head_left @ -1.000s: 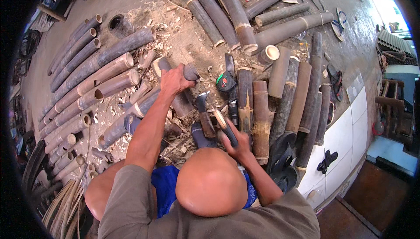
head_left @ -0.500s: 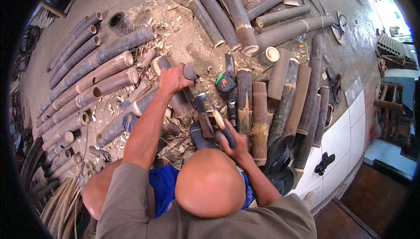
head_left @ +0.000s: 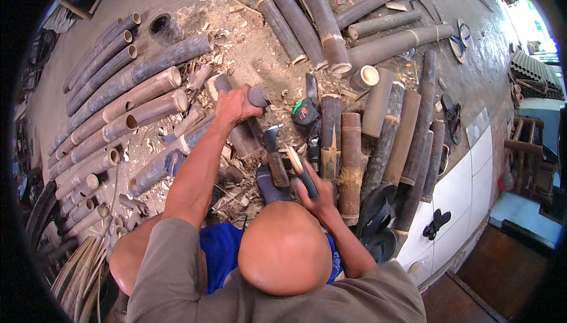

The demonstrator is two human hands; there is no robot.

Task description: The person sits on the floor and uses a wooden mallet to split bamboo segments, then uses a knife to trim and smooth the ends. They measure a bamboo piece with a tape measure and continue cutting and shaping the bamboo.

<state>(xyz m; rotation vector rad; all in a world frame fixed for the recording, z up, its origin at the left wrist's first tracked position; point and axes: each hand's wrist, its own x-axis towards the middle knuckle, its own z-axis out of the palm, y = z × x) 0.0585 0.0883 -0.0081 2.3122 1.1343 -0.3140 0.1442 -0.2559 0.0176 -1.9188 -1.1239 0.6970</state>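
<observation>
My left hand (head_left: 231, 106) reaches forward and grips a short grey bamboo section (head_left: 257, 95) lying on the littered floor. Closer to my body, my right hand (head_left: 319, 197) holds a dark-handled blade (head_left: 300, 169) that points up and to the left. Between the two hands stand a short dark bamboo stub (head_left: 275, 160) and a split bamboo piece (head_left: 331, 131). A green and black tape measure (head_left: 306, 114) lies just right of the left hand.
Long bamboo poles (head_left: 118, 95) lie stacked at the left, thicker ones (head_left: 322, 21) at the top, and cut lengths (head_left: 407, 145) at the right. Chips and shavings (head_left: 236, 39) cover the ground. Dark sandals (head_left: 452, 116) lie at the right, near a white tiled slab (head_left: 460, 193).
</observation>
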